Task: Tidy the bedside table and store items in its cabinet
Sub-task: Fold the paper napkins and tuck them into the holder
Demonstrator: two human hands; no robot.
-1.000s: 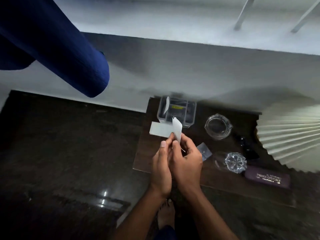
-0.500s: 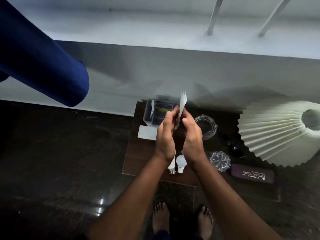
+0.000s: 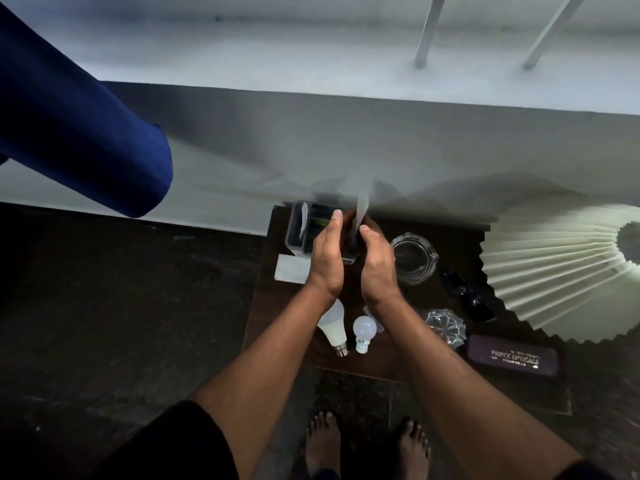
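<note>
A dark wooden bedside table (image 3: 277,303) stands against the wall. Above its back half, my left hand (image 3: 327,258) and my right hand (image 3: 375,261) are pressed close together around a thin white paper strip (image 3: 360,216) that sticks up blurred between them. Which fingers pinch it is partly hidden. Just behind my left hand sits a clear compartment organiser box (image 3: 301,230). A white paper slip (image 3: 291,268) lies flat to the left of my left hand. Two white light bulbs (image 3: 334,327) (image 3: 363,332) lie under my wrists near the front edge.
On the table's right side are a glass ashtray (image 3: 415,258), dark sunglasses (image 3: 467,296), a cut-glass piece (image 3: 445,327) and a purple spectacle case (image 3: 512,355). A pleated lampshade (image 3: 561,271) overhangs the right. A blue cloth (image 3: 69,133) hangs at upper left. My bare feet stand on dark floor.
My hands have moved forward and up over the table's back with the paper, now held edge-on and upright. The view has dropped, revealing the two bulbs below my wrists.
</note>
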